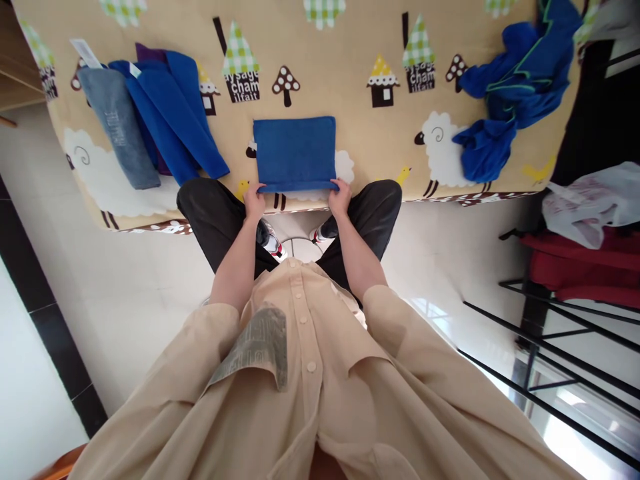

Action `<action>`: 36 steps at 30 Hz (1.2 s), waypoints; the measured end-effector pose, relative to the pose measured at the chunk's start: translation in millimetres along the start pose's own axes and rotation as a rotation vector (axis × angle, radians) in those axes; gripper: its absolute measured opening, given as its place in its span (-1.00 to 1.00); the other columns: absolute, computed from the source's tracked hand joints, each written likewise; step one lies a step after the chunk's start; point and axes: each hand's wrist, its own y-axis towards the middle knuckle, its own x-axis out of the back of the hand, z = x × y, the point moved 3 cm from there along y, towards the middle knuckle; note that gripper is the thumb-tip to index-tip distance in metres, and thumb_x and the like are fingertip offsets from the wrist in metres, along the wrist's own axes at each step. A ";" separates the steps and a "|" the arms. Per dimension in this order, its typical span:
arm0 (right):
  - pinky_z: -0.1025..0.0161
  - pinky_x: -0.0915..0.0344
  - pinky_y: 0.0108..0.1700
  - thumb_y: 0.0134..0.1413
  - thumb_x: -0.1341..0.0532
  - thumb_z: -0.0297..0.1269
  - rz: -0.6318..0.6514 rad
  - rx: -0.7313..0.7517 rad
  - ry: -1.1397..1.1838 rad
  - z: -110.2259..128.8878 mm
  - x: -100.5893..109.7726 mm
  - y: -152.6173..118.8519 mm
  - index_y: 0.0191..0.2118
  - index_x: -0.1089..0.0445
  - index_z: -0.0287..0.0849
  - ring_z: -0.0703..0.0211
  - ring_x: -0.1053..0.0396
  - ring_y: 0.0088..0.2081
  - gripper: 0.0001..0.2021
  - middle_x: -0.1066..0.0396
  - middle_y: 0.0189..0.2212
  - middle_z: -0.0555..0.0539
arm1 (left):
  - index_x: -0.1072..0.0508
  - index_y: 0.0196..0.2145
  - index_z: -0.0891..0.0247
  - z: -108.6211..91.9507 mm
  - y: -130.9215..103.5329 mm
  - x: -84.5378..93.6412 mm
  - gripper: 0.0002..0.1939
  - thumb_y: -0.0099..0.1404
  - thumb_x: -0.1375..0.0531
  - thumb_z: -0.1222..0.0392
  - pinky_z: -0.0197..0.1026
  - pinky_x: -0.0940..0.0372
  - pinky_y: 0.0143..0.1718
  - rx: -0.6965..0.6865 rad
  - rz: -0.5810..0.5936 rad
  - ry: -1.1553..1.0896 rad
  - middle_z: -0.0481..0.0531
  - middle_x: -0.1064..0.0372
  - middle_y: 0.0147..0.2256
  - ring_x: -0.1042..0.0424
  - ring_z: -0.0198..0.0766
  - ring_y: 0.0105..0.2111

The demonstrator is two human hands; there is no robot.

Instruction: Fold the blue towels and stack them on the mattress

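A blue towel [296, 150] lies flat on the patterned bedspread, its near edge turned over in a narrow fold. My left hand [254, 202] pinches the left end of that edge. At the right end, my right hand [341, 196] grips the same fold between thumb and fingers. Off to the left rest several rolled or folded cloths: a grey-blue one [117, 123] with a white tag, and blue ones [173, 113] beside it, with purple cloth partly hidden among them. A crumpled heap of blue cloths [530, 80] with green edging lies to the right.
The beige bedspread [320, 73] with sheep and houses covers the surface ahead. My knees [375, 213] come up close to its front edge. At the right stand a black metal rack [555, 347], a white plastic bag [595, 200] and dark red fabric [585, 270].
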 end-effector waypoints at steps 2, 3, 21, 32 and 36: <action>0.00 -0.20 0.47 0.07 -0.07 -0.57 0.010 -0.004 0.039 1.2 3.4 -1.1 0.13 -0.56 -0.28 0.01 -0.41 0.28 -0.46 -0.52 0.19 -0.24 | -0.63 -0.03 0.28 -0.4 -1.6 2.7 -0.65 0.30 -0.16 0.40 0.01 -0.34 0.31 -0.015 0.001 0.006 0.20 -0.59 -0.01 -0.54 -0.04 0.06; 0.01 -0.21 0.46 0.07 -0.07 -0.57 0.022 -0.013 0.052 1.8 5.3 -2.3 0.14 -0.56 -0.28 0.01 -0.43 0.26 -0.45 -0.53 0.18 -0.24 | -0.64 -0.04 0.27 -0.5 -2.9 4.1 -0.66 0.30 -0.17 0.39 0.01 -0.34 0.31 -0.023 0.005 0.015 0.19 -0.59 -0.03 -0.54 -0.04 0.06; 0.01 -0.26 0.43 -0.01 -0.17 -0.58 0.043 -0.003 0.126 7.0 16.9 -21.7 -0.04 -0.64 -0.24 -0.03 -0.48 0.21 -0.56 -0.61 0.05 -0.20 | -0.63 -0.11 0.27 1.7 -27.4 12.7 -0.70 0.23 -0.20 0.36 0.06 -0.38 0.22 0.043 0.040 0.126 0.02 -0.50 -0.42 -0.59 -0.06 -0.19; 0.01 -0.46 0.22 0.13 -0.39 -0.25 0.008 -0.229 0.380 -23.0 -10.7 3.9 0.05 -0.54 -0.32 -0.02 -0.58 0.02 -0.61 -0.60 -0.01 -0.30 | -0.54 -0.04 0.30 15.4 -4.5 -0.7 -0.74 0.32 -0.31 0.23 0.04 -0.41 0.25 0.220 -0.074 -0.116 0.27 -0.61 -0.05 -0.60 -0.05 0.02; -0.09 -0.46 0.22 0.17 -0.41 0.03 -0.029 -0.285 0.425 -38.9 -24.2 13.9 0.03 -0.54 -0.30 -0.09 -0.57 0.03 -0.50 -0.59 -0.06 -0.31 | -0.53 -0.04 0.30 25.4 2.7 -8.2 -0.75 0.39 -0.32 0.15 0.01 -0.42 0.24 0.238 -0.085 -0.152 0.26 -0.60 -0.05 -0.60 -0.06 0.03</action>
